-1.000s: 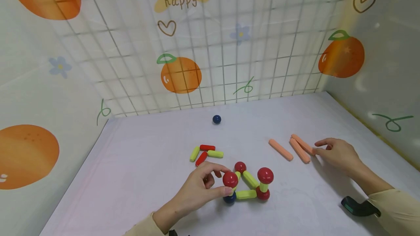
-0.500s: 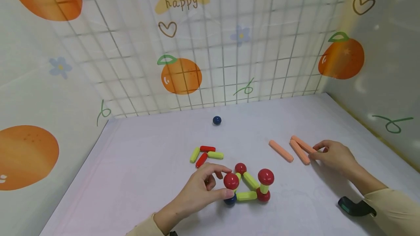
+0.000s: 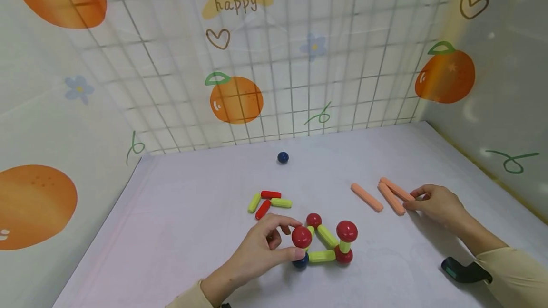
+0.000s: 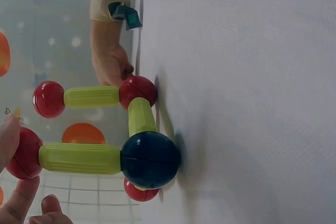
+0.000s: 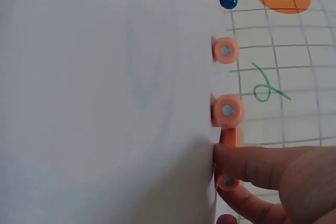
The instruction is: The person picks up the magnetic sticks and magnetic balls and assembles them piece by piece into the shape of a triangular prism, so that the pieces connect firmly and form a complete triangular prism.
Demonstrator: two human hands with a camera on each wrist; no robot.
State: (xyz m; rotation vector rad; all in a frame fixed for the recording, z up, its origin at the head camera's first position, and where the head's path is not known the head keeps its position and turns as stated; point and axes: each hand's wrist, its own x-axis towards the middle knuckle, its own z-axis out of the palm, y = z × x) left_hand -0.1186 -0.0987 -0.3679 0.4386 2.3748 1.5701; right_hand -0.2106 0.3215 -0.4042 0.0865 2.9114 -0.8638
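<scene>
My left hand [image 3: 262, 245] holds a red ball [image 3: 301, 237] between thumb and fingers. That ball tops an upright yellow-green rod [image 4: 80, 158], whose lower end meets a dark blue ball [image 4: 150, 160] on the table. More yellow-green rods and red balls join it in one magnetic stick-and-ball frame, with a second red-topped post [image 3: 345, 246] at its right. At the right, my right hand [image 3: 438, 206] pinches the near end of a long orange rod [image 3: 395, 187], still lying on the table. The thumb [image 5: 247, 163] partly covers this rod in the right wrist view.
Two more orange rods lie beside the pinched one, the nearer touching it [image 3: 390, 198] and the other apart [image 3: 366, 197]. Short red and yellow-green rods [image 3: 271, 195] lie behind my left hand. A loose dark blue ball [image 3: 283, 157] sits farther back, before the patterned curtain [image 3: 274, 61].
My right hand has moved slightly left and its fingers have closed on the end of the orange rod. The left hand keeps its hold on the red ball.
</scene>
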